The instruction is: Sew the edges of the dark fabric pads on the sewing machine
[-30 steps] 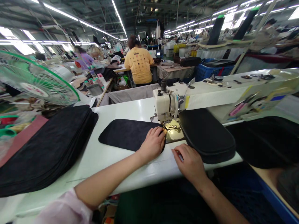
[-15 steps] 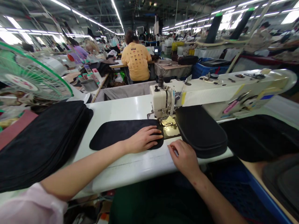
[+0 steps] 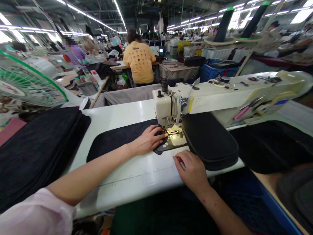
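Observation:
My left hand (image 3: pixel 149 139) lies palm down with fingers spread on a black rounded panel (image 3: pixel 114 138), close beside the needle area of a sewing machine (image 3: pixel 164 106). The panel is flat on the white table, its right end at the brass-coloured needle plate (image 3: pixel 176 139). My right hand (image 3: pixel 192 169) rests at the table's front edge, fingers curled and thumb near the forefinger, with nothing visible in them. Just behind it, to the right of the needle plate, sits a stack of black rounded panels (image 3: pixel 210 140).
A tall pile of black panels (image 3: pixel 36 147) stands at the left, beside a green-rimmed fan (image 3: pixel 31 78). More black material (image 3: pixel 271 143) lies at the right, above a blue crate (image 3: pixel 259 199). A person in a yellow shirt (image 3: pixel 139 62) sits ahead, facing away.
My left hand has turned the panel slightly: its right end moved away from me, its left end nearer. My right hand stays curled at the table edge. The view shifted a little.

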